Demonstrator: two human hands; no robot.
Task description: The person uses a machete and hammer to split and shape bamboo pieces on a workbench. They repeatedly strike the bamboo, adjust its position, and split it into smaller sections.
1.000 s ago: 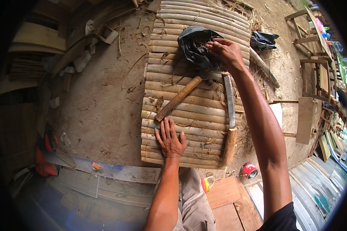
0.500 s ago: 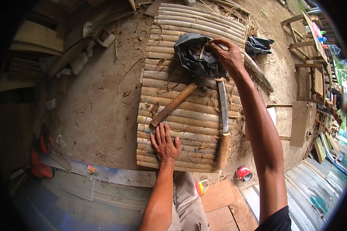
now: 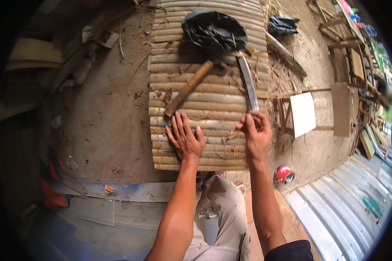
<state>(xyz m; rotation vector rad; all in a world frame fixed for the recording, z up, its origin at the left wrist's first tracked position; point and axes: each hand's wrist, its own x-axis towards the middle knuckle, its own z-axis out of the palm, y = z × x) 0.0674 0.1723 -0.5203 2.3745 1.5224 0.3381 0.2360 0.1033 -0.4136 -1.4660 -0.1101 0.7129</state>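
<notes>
Long knife (image 3: 248, 82) lay on bamboo mat (image 3: 213, 117), blade pointing away. Right hand (image 3: 257, 137) curled w/ fingers closed over handle; left hand (image 3: 185, 138) flat, spread, pressing mat. Best lift slow, edge away from hammer (image 3: 188, 88) & left fingers.

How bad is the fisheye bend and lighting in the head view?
Head view: bamboo mat slats bow outward, corners black-vignetted; daylight soft and even, no glare; left hand, right hand and machete reasonably sharp; rim clutter smeared and dim.
</notes>
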